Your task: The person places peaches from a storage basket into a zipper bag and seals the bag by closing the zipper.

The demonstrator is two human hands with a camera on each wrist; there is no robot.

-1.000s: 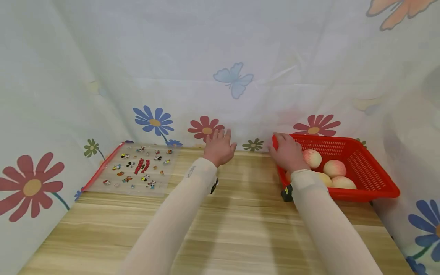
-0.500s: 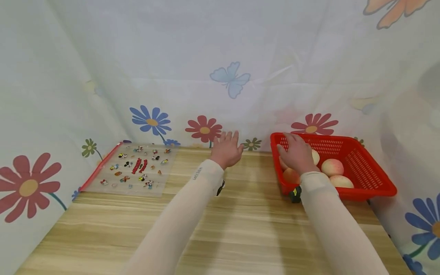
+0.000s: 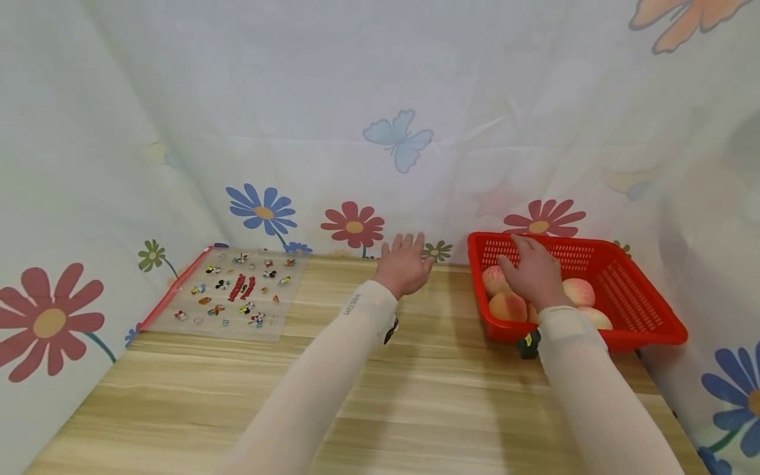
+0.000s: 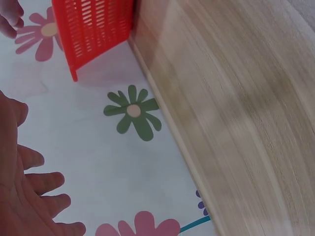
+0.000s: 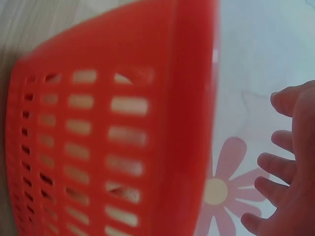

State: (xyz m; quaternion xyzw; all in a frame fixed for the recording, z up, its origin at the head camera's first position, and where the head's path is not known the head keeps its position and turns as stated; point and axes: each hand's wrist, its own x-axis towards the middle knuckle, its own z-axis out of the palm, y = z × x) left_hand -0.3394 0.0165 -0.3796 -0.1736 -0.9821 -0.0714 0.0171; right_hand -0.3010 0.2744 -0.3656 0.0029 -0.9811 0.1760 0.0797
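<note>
In the head view my right hand [image 3: 537,272] hovers over the red plastic basket [image 3: 650,290], its fingers extended and holding nothing. Several peaches lie in the basket; one peach [image 3: 507,306] sits at the near left corner, and the hand partly covers the others. The right wrist view shows the basket's slotted side [image 5: 98,118] close up, with the spread fingers beyond its rim. My left hand [image 3: 405,265] is held above the back of the table, left of the basket, fingers spread and palm bare. The left wrist view shows that hand [image 4: 24,182] apart from the basket.
A clear zip bag [image 3: 237,293] with a red slider edge and small cartoon prints lies flat at the back left of the wooden table [image 3: 196,402]. A pale curtain [image 3: 285,86] with printed flowers and a butterfly encloses the back and sides.
My right hand has moved right, from the basket's left rim to over the peaches, uncovering those at the left. My left hand has drifted slightly right. The zip bag has stayed put.
</note>
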